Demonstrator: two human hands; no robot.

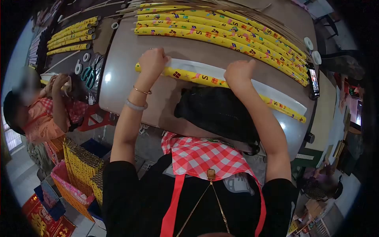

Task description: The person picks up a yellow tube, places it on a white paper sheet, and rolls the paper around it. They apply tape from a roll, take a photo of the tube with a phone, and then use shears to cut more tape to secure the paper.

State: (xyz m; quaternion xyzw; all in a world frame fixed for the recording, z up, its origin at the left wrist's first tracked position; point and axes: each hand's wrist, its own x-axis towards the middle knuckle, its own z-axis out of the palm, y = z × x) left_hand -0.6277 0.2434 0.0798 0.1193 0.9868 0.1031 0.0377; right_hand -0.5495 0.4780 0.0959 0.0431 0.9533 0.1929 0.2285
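Note:
A yellow roll of printed wrapping paper (197,78) lies across the table in front of me, with a strip of its white underside (270,90) spread along the far side. My left hand (153,62) is closed on the roll near its left end. Right of the middle, my right hand (240,73) is also closed on the paper, its fingers partly hidden behind the knuckles. Between my forearms a black cloth-like bundle (217,106) rests on the near side of the table, just below the roll.
Several finished yellow rolls (213,34) lie at the back beside long thin brown strips (237,14). A phone (314,83) and tape rolls (316,57) sit at the right edge. Scissors (89,77) lie on the left table, where another person (47,106) works. Baskets (71,185) hold many rolls.

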